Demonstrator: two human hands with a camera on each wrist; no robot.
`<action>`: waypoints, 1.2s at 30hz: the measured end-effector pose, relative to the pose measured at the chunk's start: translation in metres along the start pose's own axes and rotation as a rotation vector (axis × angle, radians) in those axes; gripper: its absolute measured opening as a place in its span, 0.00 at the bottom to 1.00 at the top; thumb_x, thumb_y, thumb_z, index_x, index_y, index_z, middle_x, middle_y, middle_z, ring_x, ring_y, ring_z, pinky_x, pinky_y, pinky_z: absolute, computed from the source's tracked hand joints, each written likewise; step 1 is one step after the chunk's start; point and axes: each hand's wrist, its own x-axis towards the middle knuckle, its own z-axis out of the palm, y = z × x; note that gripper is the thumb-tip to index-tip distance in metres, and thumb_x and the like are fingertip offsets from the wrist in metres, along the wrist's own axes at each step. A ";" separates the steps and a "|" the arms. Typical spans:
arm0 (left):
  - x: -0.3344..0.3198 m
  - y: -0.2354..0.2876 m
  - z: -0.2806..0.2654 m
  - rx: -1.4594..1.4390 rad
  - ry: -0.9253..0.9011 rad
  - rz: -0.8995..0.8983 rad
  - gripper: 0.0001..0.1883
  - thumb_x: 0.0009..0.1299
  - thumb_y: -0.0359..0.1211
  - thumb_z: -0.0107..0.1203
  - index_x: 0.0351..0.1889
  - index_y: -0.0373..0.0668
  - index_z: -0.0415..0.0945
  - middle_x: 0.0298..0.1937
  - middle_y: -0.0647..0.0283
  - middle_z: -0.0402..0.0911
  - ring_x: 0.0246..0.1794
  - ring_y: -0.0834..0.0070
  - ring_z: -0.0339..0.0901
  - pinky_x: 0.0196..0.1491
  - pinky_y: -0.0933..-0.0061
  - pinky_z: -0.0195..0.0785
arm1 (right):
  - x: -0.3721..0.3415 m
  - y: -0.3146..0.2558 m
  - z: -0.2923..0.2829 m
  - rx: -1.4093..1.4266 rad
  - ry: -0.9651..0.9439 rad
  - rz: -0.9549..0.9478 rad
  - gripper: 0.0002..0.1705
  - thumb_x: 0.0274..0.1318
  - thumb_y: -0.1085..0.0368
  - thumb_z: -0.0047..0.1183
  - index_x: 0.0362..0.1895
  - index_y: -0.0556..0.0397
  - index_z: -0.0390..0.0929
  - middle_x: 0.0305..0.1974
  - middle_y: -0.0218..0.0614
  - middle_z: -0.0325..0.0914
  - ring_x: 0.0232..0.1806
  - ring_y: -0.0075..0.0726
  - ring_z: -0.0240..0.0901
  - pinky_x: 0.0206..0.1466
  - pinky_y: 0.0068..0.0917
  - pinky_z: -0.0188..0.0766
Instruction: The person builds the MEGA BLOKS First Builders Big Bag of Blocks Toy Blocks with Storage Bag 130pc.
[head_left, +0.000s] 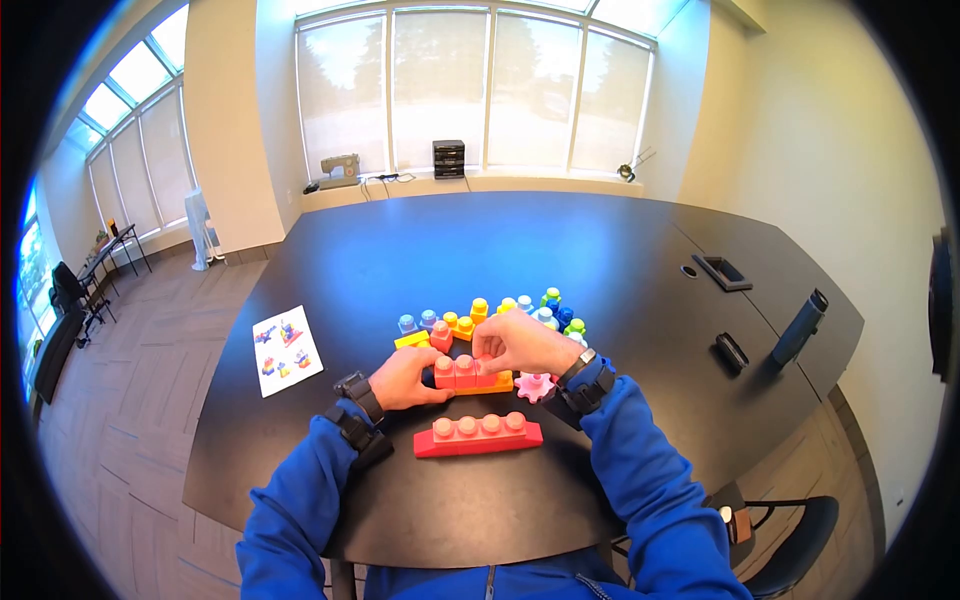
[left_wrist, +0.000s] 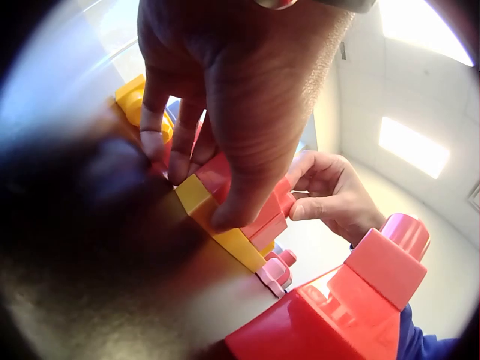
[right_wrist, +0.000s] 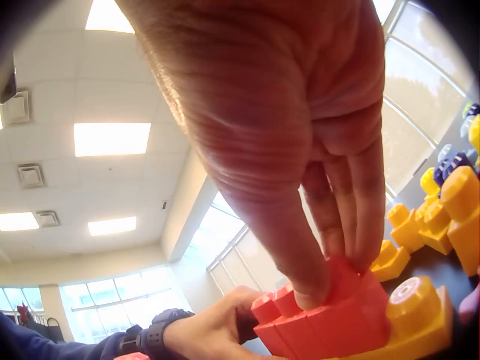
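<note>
My left hand (head_left: 408, 382) grips the left end of a toy brick assembly, thumb on the near side and fingers on the far side. Red bricks (right_wrist: 319, 330) stand in a row on a long yellow brick (left_wrist: 238, 247), whose right end shows a bare stud in the right wrist view. With thumb and fingers, my right hand (head_left: 528, 345) pinches the red brick (right_wrist: 349, 289) at the right of that row. Nearer my body lies a long red brick assembly (head_left: 478, 440) with sloped ends and several studs on top. A pink gear-shaped piece (head_left: 535, 387) sits just right of the yellow brick.
Beyond my hands, several loose yellow, blue, green and red bricks (head_left: 440, 333) cover part of the dark table (head_left: 400, 250). A picture sheet (head_left: 287, 350) lies at the left. On the right are a bottle (head_left: 800, 328) and a black case (head_left: 731, 352).
</note>
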 end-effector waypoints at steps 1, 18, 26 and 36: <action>0.000 0.001 0.001 -0.005 0.015 0.010 0.23 0.66 0.40 0.82 0.51 0.37 0.87 0.45 0.51 0.92 0.46 0.53 0.89 0.52 0.57 0.80 | 0.002 0.000 0.001 -0.001 0.003 -0.004 0.13 0.54 0.69 0.79 0.42 0.59 0.90 0.34 0.42 0.90 0.39 0.41 0.91 0.47 0.37 0.87; 0.000 0.002 -0.001 -0.049 -0.036 -0.063 0.25 0.66 0.43 0.82 0.53 0.37 0.88 0.48 0.48 0.92 0.52 0.49 0.90 0.56 0.56 0.81 | 0.007 0.016 0.028 -0.313 -0.041 -0.022 0.32 0.47 0.51 0.86 0.48 0.63 0.91 0.43 0.55 0.89 0.49 0.62 0.87 0.54 0.48 0.82; -0.001 -0.005 0.006 -0.045 0.022 -0.008 0.24 0.67 0.42 0.82 0.52 0.37 0.87 0.47 0.52 0.92 0.47 0.56 0.89 0.52 0.59 0.80 | 0.019 -0.003 -0.002 -0.086 0.057 -0.018 0.26 0.69 0.48 0.75 0.54 0.59 0.91 0.43 0.50 0.93 0.44 0.54 0.91 0.50 0.44 0.86; -0.002 -0.006 0.005 -0.049 -0.017 -0.067 0.26 0.67 0.45 0.83 0.52 0.36 0.87 0.48 0.49 0.92 0.50 0.52 0.89 0.56 0.56 0.80 | 0.090 0.026 0.044 -0.388 -0.038 -0.008 0.11 0.64 0.64 0.66 0.48 0.52 0.92 0.46 0.55 0.89 0.54 0.68 0.87 0.60 0.59 0.82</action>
